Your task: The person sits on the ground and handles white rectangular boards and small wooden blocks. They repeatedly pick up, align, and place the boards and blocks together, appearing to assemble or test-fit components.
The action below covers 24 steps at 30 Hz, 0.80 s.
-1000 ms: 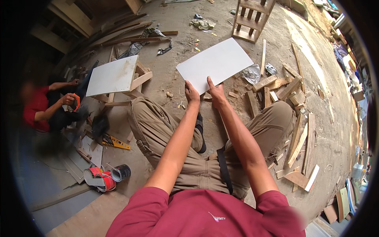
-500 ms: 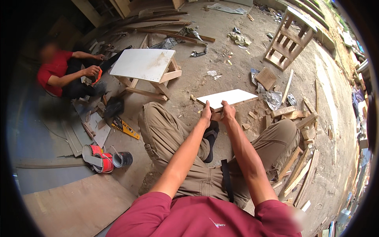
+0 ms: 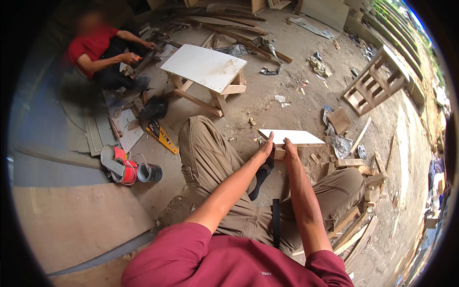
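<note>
Between my knees I hold a flat white-topped board (image 3: 292,137) by its near edge. My left hand (image 3: 265,146) is closed on the near left part of that edge, thumb on top. Close beside it my right hand (image 3: 289,149) grips the same edge, also with its thumb up. A short piece of wood (image 3: 279,153) shows under the board between my hands; whatever else is beneath is hidden. Straight ahead to the left stands a low wooden stool (image 3: 205,67) with a white top.
A red-shirted person (image 3: 100,55) sits far left with an orange-handled tool. Paint cans (image 3: 125,171) and a yellow handsaw (image 3: 162,137) lie left of my leg. Wood offcuts (image 3: 351,225) pile up by my right knee. A slatted wooden stool (image 3: 377,81) stands far right.
My view has swung left, so the surroundings sit further right. The board's top looks narrower from front to back. Both hands keep their hold on it.
</note>
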Available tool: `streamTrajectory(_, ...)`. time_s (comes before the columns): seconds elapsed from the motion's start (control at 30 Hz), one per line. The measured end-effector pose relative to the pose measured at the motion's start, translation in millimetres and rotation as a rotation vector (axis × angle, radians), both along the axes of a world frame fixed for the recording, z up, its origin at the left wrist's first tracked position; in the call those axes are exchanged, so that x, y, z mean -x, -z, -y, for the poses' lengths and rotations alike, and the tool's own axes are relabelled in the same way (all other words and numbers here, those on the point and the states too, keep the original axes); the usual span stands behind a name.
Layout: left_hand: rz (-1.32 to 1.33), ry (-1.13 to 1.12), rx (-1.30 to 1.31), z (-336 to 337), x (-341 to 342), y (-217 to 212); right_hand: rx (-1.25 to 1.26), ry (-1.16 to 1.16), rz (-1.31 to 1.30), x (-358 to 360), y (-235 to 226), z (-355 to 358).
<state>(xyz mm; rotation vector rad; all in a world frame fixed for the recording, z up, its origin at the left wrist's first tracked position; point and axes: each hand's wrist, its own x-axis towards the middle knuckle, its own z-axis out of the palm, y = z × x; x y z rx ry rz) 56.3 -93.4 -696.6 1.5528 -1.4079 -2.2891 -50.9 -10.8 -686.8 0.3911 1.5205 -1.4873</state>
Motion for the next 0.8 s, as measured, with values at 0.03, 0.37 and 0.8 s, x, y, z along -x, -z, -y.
streamTrajectory(0.03, 0.025, 0.057, 0.178, -7.7, 5.6, -15.2, -0.006, -0.076, -0.062, 13.9, 22.3, -9.7)
streamTrajectory(0.37, 0.307, -1.006, 0.989, 189.7, -30.3, -97.1, 0.181, -0.004, -0.135, 85.4, 43.7, -2.3)
streamTrajectory(0.8, -0.152, -0.858, 0.322, 265.0, 4.3, -92.2, 0.204, 0.117, -0.056, 42.6, -56.3, -49.2)
